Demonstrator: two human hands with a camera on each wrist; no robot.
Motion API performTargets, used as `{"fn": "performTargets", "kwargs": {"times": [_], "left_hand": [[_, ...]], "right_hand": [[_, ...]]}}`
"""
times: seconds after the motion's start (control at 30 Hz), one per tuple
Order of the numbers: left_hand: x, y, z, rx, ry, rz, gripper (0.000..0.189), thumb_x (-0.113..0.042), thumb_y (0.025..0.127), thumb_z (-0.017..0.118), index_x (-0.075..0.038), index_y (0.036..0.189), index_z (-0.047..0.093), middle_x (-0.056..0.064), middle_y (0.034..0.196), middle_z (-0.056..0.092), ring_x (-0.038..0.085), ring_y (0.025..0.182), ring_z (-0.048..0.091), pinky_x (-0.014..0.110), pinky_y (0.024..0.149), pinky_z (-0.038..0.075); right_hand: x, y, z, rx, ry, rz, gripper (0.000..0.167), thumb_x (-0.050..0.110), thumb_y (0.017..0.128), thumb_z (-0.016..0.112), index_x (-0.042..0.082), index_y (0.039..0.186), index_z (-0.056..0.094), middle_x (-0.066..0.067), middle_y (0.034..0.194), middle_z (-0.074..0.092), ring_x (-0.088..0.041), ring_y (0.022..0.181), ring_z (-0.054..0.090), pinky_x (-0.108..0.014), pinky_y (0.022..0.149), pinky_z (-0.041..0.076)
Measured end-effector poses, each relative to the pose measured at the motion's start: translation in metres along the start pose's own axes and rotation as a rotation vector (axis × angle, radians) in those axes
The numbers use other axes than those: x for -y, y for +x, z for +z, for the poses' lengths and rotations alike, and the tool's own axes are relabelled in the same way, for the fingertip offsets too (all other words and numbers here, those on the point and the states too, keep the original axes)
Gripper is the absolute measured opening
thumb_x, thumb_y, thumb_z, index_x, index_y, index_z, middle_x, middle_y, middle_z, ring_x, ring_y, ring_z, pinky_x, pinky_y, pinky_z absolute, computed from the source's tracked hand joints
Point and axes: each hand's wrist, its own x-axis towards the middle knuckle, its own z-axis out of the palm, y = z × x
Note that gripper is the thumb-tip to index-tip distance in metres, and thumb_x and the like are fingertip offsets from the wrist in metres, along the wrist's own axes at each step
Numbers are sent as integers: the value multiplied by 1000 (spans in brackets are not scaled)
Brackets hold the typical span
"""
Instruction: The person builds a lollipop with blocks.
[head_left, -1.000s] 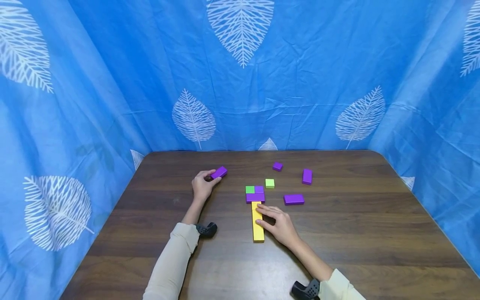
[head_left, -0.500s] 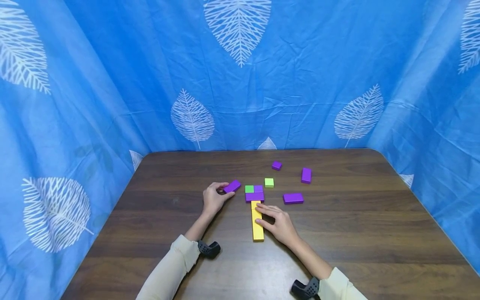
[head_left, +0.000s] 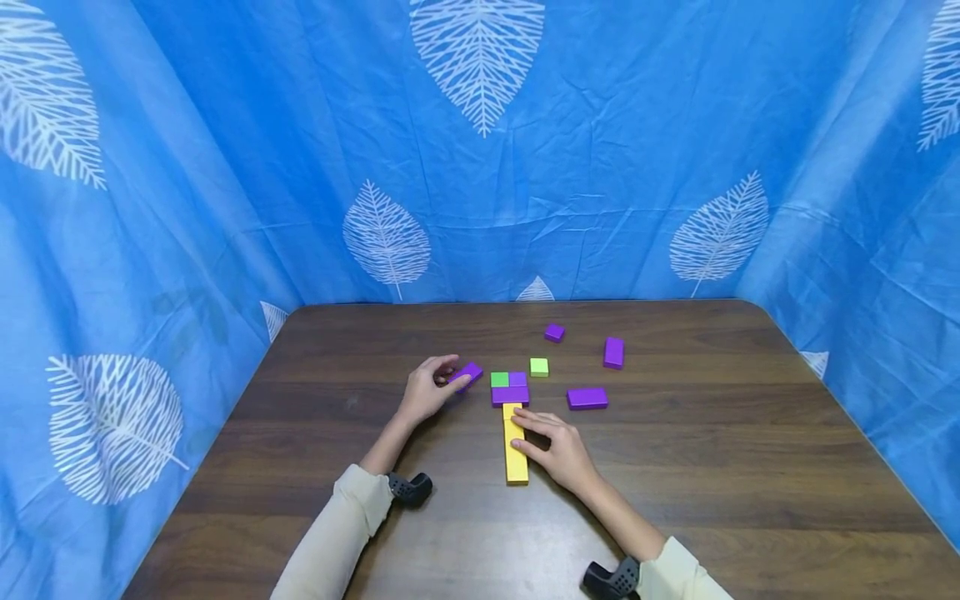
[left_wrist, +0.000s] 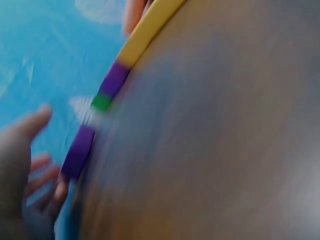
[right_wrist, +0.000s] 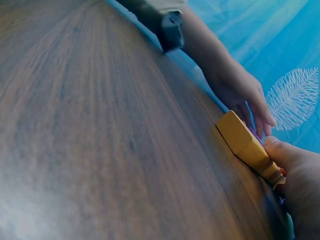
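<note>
where tabletop [head_left: 720,475] bears yellow blocks [head_left: 516,464], right hand [head_left: 562,450] rests.

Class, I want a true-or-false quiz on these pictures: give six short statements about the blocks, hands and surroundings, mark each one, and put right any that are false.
1. The right hand touches the yellow strip. True.
2. The left hand touches the yellow strip too. False: it is at a purple block, left of the green block.
3. A long purple block lies between the green block and the yellow strip. True.
4. The lime-green block lies against the yellow strip. False: it lies farther from the person, nearer the curtain.
5. The curtain behind the table bears white leaf patterns. True.
6. No purple block lies to the right of the yellow strip. False: three loose ones do.
</note>
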Motion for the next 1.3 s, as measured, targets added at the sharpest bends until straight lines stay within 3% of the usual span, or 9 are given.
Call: {"fn": "performTargets", "kwargs": {"times": [0.17,0.27,0.37,0.43,0.5,0.63,0.83,1.07,1.3], "left_hand": [[11,16,-18,274,-230,62,48,-4,85,63,1,130,49,18,128,52,30,116,50,43,95,43],[15,22,-25,430,-337,76,53,10,83,56,6,134,43,22,135,44,36,124,40,50,100,35],[5,23,-32,522,-306,78,57,11,80,57,7,135,40,24,138,40,39,125,38,53,100,33],[-1,23,-34,548,-270,68,61,10,78,60,5,135,41,22,138,40,38,124,39,52,99,34],[-1,24,-33,550,-219,59,63,7,76,63,1,136,43,19,139,42,35,123,41,50,98,36],[11,28,-27,540,-156,52,64,1,76,68,-8,136,46,11,138,44,29,124,41,48,99,35],[12,29,-25,525,-107,62,62,-8,76,73,-10,134,50,9,136,48,26,126,40,46,102,32],[14,24,-14,395,-61,102,58,-20,73,80,-9,126,58,8,128,55,23,120,47,41,100,37],[11,18,-3,226,-2,93,60,-26,68,83,-11,122,62,4,120,58,21,106,55,37,91,45]], "right_hand": [[0,0,1,7,-2,2,37,24,77,75,8,111,68,-2,118,62,-21,107,58,-40,92,44],[0,-1,2,18,-1,7,37,25,78,75,9,111,68,-2,118,62,-21,107,58,-40,92,44],[1,-2,2,22,4,16,37,25,78,74,9,111,69,-2,118,62,-21,107,58,-40,92,44],[1,-2,2,21,5,18,37,25,78,74,9,111,69,-1,118,62,-20,107,58,-40,92,44],[1,-2,2,17,6,16,36,24,78,74,9,111,69,-1,118,62,-20,107,58,-40,92,44],[1,-1,2,3,6,2,37,23,77,75,8,110,69,-1,118,62,-21,106,58,-40,91,45],[1,0,2,-2,4,-1,37,23,77,75,8,110,69,-1,118,62,-21,106,58,-40,91,45],[0,-2,2,0,3,0,36,23,77,75,8,110,69,-2,117,63,-21,106,58,-40,90,45],[-3,-1,2,-7,-13,-10,36,23,77,75,9,109,69,-1,117,63,-21,105,59,-39,89,46]]}}
